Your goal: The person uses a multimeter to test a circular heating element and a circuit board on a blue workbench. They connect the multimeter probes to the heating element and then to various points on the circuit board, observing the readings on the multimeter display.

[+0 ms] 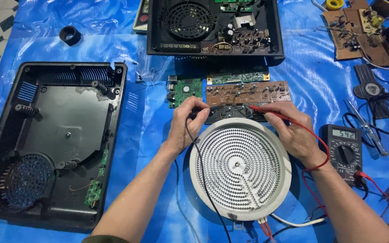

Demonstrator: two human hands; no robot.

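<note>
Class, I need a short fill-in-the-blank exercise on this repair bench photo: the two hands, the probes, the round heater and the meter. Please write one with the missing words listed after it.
1. The right hand holds the ____ probe.
2. The left hand holds a probe on a ____ lead.
3. The round heating element has a ____ rim.
4. The multimeter lies to the ____ of the heating element.

Missing words: red; black; white; right

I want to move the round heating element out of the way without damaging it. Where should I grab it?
Probably by the white outer rim of the round heating element, left and right sides, palms inward. The coil face looks fragile, the wires exit at the near edge, and both hands with probes occupy the far edge.
</note>
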